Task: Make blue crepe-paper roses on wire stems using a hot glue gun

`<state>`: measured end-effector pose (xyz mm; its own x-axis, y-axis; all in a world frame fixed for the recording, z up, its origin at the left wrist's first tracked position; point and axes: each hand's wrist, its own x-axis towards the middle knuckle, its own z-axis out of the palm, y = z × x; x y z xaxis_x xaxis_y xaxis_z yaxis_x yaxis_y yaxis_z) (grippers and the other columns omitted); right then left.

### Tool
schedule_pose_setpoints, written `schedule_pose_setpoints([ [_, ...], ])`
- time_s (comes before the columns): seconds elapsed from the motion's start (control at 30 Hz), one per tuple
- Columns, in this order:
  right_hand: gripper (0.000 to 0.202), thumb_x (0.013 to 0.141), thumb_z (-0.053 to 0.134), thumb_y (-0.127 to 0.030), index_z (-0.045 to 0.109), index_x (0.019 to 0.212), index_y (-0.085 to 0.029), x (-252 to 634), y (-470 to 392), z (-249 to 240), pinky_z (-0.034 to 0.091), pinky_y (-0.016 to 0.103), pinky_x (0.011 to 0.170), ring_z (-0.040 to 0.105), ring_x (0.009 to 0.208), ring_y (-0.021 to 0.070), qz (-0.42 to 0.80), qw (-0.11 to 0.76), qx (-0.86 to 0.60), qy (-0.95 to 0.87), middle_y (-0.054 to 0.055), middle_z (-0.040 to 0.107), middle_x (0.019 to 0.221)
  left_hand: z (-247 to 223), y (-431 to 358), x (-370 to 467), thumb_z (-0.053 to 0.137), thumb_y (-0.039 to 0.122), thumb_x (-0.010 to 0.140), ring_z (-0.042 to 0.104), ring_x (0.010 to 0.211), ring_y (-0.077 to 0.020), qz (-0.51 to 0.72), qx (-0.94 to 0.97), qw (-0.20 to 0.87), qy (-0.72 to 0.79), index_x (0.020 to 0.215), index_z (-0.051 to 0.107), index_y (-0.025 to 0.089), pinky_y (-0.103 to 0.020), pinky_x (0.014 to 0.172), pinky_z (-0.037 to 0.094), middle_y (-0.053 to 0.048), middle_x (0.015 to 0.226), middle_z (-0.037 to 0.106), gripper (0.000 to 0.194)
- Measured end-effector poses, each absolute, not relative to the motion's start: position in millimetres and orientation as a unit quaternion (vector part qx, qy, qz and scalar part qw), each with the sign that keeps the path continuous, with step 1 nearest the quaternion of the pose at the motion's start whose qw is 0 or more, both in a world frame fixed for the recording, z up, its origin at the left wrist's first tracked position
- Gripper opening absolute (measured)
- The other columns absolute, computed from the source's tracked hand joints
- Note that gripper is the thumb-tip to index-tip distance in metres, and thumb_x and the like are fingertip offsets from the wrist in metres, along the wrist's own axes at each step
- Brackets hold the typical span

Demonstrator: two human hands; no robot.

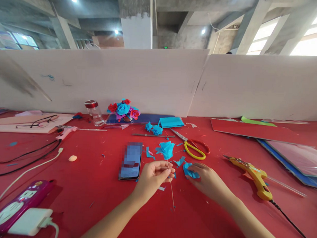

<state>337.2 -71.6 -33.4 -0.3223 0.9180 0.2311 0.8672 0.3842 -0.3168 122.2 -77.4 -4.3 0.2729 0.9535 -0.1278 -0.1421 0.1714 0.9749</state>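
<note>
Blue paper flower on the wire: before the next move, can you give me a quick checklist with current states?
1. Left hand gripping the wire stem below the blue paper flower: ok.
2. Flower firmly fixed to the stem: cannot tell.
3. Right hand at the blue crepe-paper piece: ok; fingers touch it, firmness of hold unclear.
4. Scissors clear of both hands: ok, lying on the table.
5. Yellow glue gun hot: cannot tell; its cord leaves the picture.
6. Work spot free of paper scraps: not ok.
</note>
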Motion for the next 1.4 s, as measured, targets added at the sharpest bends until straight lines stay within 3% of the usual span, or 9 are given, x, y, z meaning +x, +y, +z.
schedule_pose_setpoints([
  [0.37, 0.021, 0.078, 0.046, -0.02, 0.067, 0.077, -0.023, 343, -69, -40, 0.05, 0.028, 0.063, 0.065, 0.071, 0.0194, 0.051, 0.252, -0.57, -0.78, 0.004, 0.071, 0.08, -3, -77, 122, 0.066, 0.025, 0.071, 0.066, 0.071, -0.0146, 0.43, 0.476, 0.638, 0.426, 0.085, 0.064, 0.011, -0.027, 0.069, 0.056, -0.008, 0.083, 0.07, 0.019],
  [0.73, 0.022, 0.082, 0.05, -0.033, 0.065, 0.073, -0.02, 348, -73, -28, 0.054, 0.03, 0.063, 0.067, 0.07, 0.0207, 0.057, 0.409, -0.573, -0.708, 0.007, 0.07, 0.076, -3, -77, 121, 0.068, 0.028, 0.07, 0.066, 0.072, -0.0151, 0.433, 0.472, 0.642, 0.421, 0.085, 0.065, 0.012, -0.03, 0.071, 0.055, -0.009, 0.084, 0.07, 0.022],
  [0.87, 0.018, 0.083, 0.053, -0.025, 0.068, 0.074, -0.022, 352, -83, -13, 0.054, 0.026, 0.066, 0.066, 0.074, 0.0173, 0.127, 0.375, -0.443, -0.804, 0.004, 0.071, 0.079, -2, -77, 122, 0.068, 0.027, 0.069, 0.066, 0.071, -0.0153, 0.433, 0.473, 0.64, 0.424, 0.085, 0.064, 0.012, -0.029, 0.07, 0.055, -0.009, 0.083, 0.07, 0.023],
  [0.97, 0.021, 0.086, 0.051, -0.018, 0.07, 0.081, -0.025, 356, -92, -9, 0.052, 0.024, 0.075, 0.065, 0.086, 0.0163, 0.173, 0.303, -0.368, -0.862, 0.003, 0.072, 0.082, -3, -77, 122, 0.067, 0.027, 0.07, 0.066, 0.071, -0.0152, 0.431, 0.478, 0.637, 0.424, 0.084, 0.064, 0.012, -0.028, 0.069, 0.055, -0.009, 0.083, 0.07, 0.021],
  [1.1, 0.029, 0.087, 0.047, -0.012, 0.071, 0.082, -0.027, 364, -100, -15, 0.05, 0.026, 0.083, 0.06, 0.102, 0.0173, 0.218, 0.199, -0.382, -0.876, 0.002, 0.072, 0.093, -5, -76, 122, 0.068, 0.027, 0.07, 0.066, 0.071, -0.0149, 0.431, 0.479, 0.635, 0.425, 0.084, 0.064, 0.011, -0.028, 0.069, 0.055, -0.009, 0.083, 0.07, 0.022],
  [1.23, 0.039, 0.083, 0.039, -0.003, 0.07, 0.087, -0.026, 375, -105, -19, 0.05, 0.028, 0.083, 0.06, 0.101, 0.0177, 0.21, 0.21, -0.419, -0.858, 0.004, 0.07, 0.098, -5, -76, 122, 0.069, 0.03, 0.07, 0.066, 0.071, -0.0153, 0.434, 0.473, 0.636, 0.428, 0.085, 0.065, 0.011, -0.028, 0.069, 0.055, -0.009, 0.082, 0.07, 0.025],
  [1.4, 0.035, 0.081, 0.042, -0.005, 0.065, 0.096, -0.027, 378, -118, -17, 0.052, 0.031, 0.081, 0.061, 0.097, 0.0192, 0.148, 0.199, -0.473, -0.846, 0.005, 0.067, 0.103, -5, -76, 121, 0.069, 0.031, 0.069, 0.066, 0.072, -0.0156, 0.434, 0.474, 0.634, 0.43, 0.084, 0.065, 0.011, -0.028, 0.07, 0.055, -0.009, 0.082, 0.07, 0.026],
])
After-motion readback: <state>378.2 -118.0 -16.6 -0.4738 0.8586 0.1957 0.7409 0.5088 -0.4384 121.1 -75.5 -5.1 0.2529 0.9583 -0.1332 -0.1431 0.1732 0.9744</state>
